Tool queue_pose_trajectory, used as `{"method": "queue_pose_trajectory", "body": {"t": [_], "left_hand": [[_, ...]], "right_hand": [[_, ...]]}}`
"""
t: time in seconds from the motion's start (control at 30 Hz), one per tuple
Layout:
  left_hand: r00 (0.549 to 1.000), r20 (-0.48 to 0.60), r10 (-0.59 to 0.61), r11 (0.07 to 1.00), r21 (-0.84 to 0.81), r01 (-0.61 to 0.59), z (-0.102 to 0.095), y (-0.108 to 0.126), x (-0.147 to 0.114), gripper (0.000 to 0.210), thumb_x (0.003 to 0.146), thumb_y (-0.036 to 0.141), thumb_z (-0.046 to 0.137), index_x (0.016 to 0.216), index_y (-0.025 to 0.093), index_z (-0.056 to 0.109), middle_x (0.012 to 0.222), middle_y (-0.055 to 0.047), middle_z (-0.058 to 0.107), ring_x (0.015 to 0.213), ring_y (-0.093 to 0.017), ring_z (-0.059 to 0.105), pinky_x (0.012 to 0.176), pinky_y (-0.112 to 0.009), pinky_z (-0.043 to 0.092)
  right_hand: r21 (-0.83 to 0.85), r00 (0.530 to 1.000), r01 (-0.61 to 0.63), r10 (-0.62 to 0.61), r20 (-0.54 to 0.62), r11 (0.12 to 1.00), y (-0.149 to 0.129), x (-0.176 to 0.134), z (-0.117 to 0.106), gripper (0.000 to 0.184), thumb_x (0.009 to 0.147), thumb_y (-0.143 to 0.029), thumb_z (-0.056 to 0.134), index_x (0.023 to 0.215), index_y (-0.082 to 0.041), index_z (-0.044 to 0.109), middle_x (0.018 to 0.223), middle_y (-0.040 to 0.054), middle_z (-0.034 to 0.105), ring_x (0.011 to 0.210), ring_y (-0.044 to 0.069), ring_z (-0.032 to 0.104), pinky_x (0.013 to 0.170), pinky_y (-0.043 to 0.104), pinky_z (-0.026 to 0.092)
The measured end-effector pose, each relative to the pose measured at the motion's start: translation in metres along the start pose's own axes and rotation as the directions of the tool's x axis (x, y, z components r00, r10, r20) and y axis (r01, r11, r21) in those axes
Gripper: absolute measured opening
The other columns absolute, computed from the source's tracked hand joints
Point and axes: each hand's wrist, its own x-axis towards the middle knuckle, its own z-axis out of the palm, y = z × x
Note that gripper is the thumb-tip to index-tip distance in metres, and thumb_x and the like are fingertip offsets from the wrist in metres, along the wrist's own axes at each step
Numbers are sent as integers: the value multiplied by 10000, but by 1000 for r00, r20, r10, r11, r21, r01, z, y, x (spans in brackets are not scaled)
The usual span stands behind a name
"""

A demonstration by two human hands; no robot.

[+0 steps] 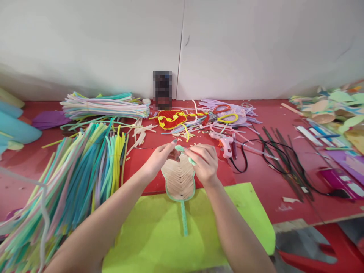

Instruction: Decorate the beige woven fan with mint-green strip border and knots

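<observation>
Both hands meet above a fan-shaped piece (179, 180), beige with a mint-green edge and a mint-green handle (184, 220). Between my fingertips is a twisted mint-green pipe cleaner (179, 148). My left hand (166, 154) pinches its left end, thumb and fingers together. On the other side my right hand (202, 161) is closed around the pipe cleaner, and a bit of it shows under the fingers. The top of the fan-shaped piece is hidden behind the hands. Its handle lies over a lime-green sheet (148, 235).
Bundles of coloured pipe cleaners (82, 178) spread over the left side. A pink glue gun (226, 146) with a black cable lies right of my hands. Behind are scissors (227, 115) and a red-and-yellow fan-shaped piece (172, 119). A phone-like dark object (162, 91) leans on the wall.
</observation>
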Motion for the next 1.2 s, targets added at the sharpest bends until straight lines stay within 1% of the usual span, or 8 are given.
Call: {"method": "queue_pose_trajectory", "body": {"t": [0.37,0.57,0.67,0.8,0.87,0.97,1.07,1.2], "left_hand": [[999,28,25,994,104,-28,-2,11,-4,191,809,298,531,690,151,557,662,12,535,666,-108,514,709,-258,402],[993,-13,115,978,178,-111,-2,12,-3,199,816,312,541,693,156,539,655,17,529,661,-108,499,680,-255,396],[977,-50,209,943,275,-187,-5,8,-2,205,833,316,531,698,163,515,659,22,509,651,-103,479,652,-245,390],[951,-70,300,865,439,-241,-9,4,0,178,857,292,505,730,167,518,697,16,527,678,-104,482,667,-241,396],[950,-48,308,840,482,-248,-10,3,1,166,861,283,500,744,167,524,708,16,535,686,-105,487,674,-240,398],[951,-7,310,817,514,-262,-9,1,1,163,867,287,495,763,166,533,723,14,548,702,-109,499,679,-239,398],[953,20,302,811,521,-268,-10,-1,2,179,876,306,490,773,166,535,736,9,558,713,-116,511,682,-241,399],[955,25,295,833,482,-270,-11,-3,4,275,920,357,407,760,165,521,732,0,549,706,-117,506,669,-244,399]], "right_hand": [[3,997,61,-61,-40,998,-6,4,0,347,837,-128,601,1122,-323,634,945,6,691,918,174,616,814,341,494],[25,1000,-26,26,-7,999,-4,3,1,381,837,-96,576,1141,-320,626,1001,16,687,944,181,604,852,354,493],[70,990,-143,144,-1,987,-2,6,1,327,850,-114,562,1113,-293,639,992,31,682,933,182,603,852,359,493],[244,892,-444,451,27,862,-2,12,2,176,883,-221,539,1015,-240,654,957,47,674,911,175,612,837,349,493],[364,806,-587,565,179,723,-3,14,3,156,893,-282,523,956,-220,652,934,46,671,887,166,620,811,327,496],[438,712,-702,574,405,562,-5,15,5,159,862,-347,563,866,-213,649,862,25,663,842,156,621,781,297,489],[421,701,-712,534,473,562,-8,16,5,150,836,-348,597,795,-211,641,799,5,644,800,146,604,769,278,466],[420,727,-685,518,450,596,-10,17,3,146,848,-331,582,785,-210,633,785,-2,626,784,136,586,754,264,444]]}}
